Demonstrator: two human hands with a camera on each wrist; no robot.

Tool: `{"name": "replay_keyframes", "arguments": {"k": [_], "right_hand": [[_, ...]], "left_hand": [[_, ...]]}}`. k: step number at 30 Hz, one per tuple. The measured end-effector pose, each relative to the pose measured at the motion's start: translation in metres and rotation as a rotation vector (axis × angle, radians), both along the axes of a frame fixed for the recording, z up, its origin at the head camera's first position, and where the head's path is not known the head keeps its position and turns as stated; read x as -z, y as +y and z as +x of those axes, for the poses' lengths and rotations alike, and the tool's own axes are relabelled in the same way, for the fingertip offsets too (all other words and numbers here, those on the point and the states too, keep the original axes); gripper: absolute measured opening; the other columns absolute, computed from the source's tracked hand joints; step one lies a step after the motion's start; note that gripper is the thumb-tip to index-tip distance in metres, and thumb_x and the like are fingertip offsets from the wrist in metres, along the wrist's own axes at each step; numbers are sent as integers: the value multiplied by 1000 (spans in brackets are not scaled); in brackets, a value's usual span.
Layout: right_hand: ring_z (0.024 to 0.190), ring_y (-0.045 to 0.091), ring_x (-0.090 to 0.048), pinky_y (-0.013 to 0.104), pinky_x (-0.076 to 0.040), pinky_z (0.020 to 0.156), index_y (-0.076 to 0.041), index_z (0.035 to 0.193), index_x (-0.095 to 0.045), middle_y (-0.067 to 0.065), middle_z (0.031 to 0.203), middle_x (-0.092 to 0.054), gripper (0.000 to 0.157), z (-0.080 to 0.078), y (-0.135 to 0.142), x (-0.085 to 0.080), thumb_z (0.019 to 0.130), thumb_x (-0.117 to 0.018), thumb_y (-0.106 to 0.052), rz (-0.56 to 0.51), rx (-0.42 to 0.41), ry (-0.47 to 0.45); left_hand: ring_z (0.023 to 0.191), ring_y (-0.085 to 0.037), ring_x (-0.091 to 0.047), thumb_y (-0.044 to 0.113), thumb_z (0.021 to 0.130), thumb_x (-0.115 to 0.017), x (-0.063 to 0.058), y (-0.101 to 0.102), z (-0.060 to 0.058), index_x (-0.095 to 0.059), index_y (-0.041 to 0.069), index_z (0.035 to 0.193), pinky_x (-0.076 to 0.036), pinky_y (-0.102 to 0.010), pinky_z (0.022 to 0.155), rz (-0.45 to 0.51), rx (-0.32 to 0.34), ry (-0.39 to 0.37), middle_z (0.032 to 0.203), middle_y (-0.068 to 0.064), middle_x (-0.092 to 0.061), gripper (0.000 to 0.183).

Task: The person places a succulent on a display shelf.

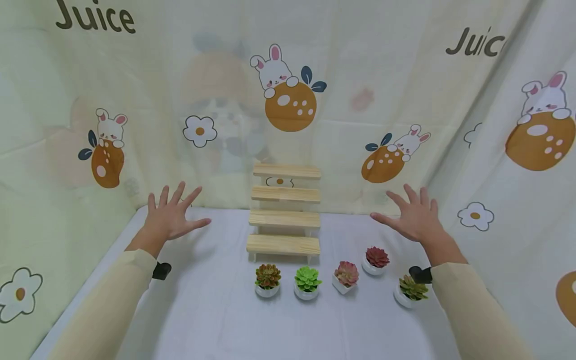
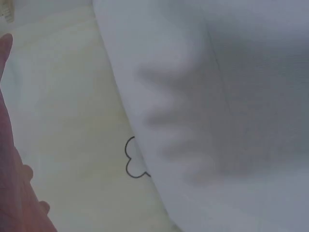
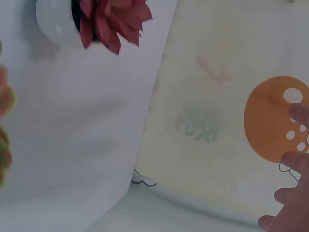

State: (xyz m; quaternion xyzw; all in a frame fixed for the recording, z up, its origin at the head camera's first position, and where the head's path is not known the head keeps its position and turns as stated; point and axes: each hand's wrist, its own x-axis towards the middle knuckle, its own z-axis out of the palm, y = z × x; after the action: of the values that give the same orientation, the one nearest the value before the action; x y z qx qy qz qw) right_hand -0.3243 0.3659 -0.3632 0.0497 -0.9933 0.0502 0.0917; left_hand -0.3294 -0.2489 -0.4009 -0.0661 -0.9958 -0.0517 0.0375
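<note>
My left hand [image 1: 168, 217] is held out with its fingers spread, above the white table to the left of a wooden stepped rack [image 1: 284, 218]. On the other side, my right hand [image 1: 416, 217] also has spread fingers and holds nothing. Nearest to it are a dark red succulent [image 1: 377, 256] in a round white pot and a green succulent [image 1: 413, 288] by the wrist. A pink succulent [image 1: 346, 273] in a square pot, a bright green one [image 1: 307, 279] and a brownish one [image 1: 267, 276] stand before the rack. The right wrist view shows the dark red succulent [image 3: 116, 19] close up.
A patterned curtain [image 1: 342, 145] with rabbits and oranges hangs behind the table and along both sides. The rack has several light wooden steps, rising toward the back. Shadows of a hand fall on the white tabletop [image 2: 231, 106] in the left wrist view.
</note>
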Motion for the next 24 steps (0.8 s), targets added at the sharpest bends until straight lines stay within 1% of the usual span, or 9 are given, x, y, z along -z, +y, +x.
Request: {"name": "replay_keyframes", "arguments": {"k": [4, 6, 9, 14, 17, 20, 24], "right_hand": [[148, 61, -6, 84, -10, 110, -15, 158, -39, 30, 166, -15, 98, 4, -1, 9, 87, -51, -82, -3, -34, 31], [148, 60, -7, 84, -10, 110, -16, 158, -39, 29, 166, -15, 96, 7, -1, 14, 87, -52, -80, -11, -48, 38], [148, 60, -8, 84, -12, 110, -15, 157, -40, 29, 166, -16, 94, 12, -1, 22, 88, -53, -78, -21, -64, 46], [149, 60, -10, 83, -13, 111, -15, 155, -43, 29, 165, -20, 90, 23, -3, 30, 89, -56, -75, -55, -88, 69], [150, 59, -8, 83, -12, 111, -14, 155, -44, 28, 165, -20, 88, 30, -5, 34, 90, -57, -72, -87, -96, 79], [150, 59, -9, 83, -14, 111, -13, 153, -46, 28, 165, -22, 85, 37, -7, 39, 91, -59, -69, -114, -106, 101], [151, 59, -11, 83, -16, 110, -12, 151, -48, 28, 164, -25, 80, 47, -9, 45, 92, -62, -64, -162, -130, 133]], "left_hand": [[152, -59, 0, 92, 83, -39, 3, 3, 4, -5, 36, 165, 7, -80, 115, -18, 2, -3, 172, -20, 0, 105], [152, -59, -1, 91, 84, -39, 6, 5, 5, -6, 36, 165, 6, -79, 116, -18, 9, -1, 172, -20, 0, 104], [153, -58, -2, 90, 85, -41, 12, 8, 8, -7, 36, 165, 4, -79, 117, -8, 20, 4, 172, -20, -2, 102], [153, -55, -5, 88, 86, -41, 23, 13, 12, -8, 36, 165, 0, -77, 118, -5, 29, 17, 173, -18, -4, 100], [154, -55, -5, 86, 88, -42, 29, 15, 15, -10, 35, 165, 0, -76, 119, 6, 38, 11, 172, -18, -4, 98], [154, -55, -4, 82, 90, -44, 35, 19, 18, -14, 33, 165, 0, -76, 119, 28, 48, 5, 172, -18, -5, 95], [154, -54, -8, 80, 90, -47, 44, 24, 22, -17, 31, 165, -6, -75, 120, 45, 46, 29, 172, -19, -10, 95]]}}
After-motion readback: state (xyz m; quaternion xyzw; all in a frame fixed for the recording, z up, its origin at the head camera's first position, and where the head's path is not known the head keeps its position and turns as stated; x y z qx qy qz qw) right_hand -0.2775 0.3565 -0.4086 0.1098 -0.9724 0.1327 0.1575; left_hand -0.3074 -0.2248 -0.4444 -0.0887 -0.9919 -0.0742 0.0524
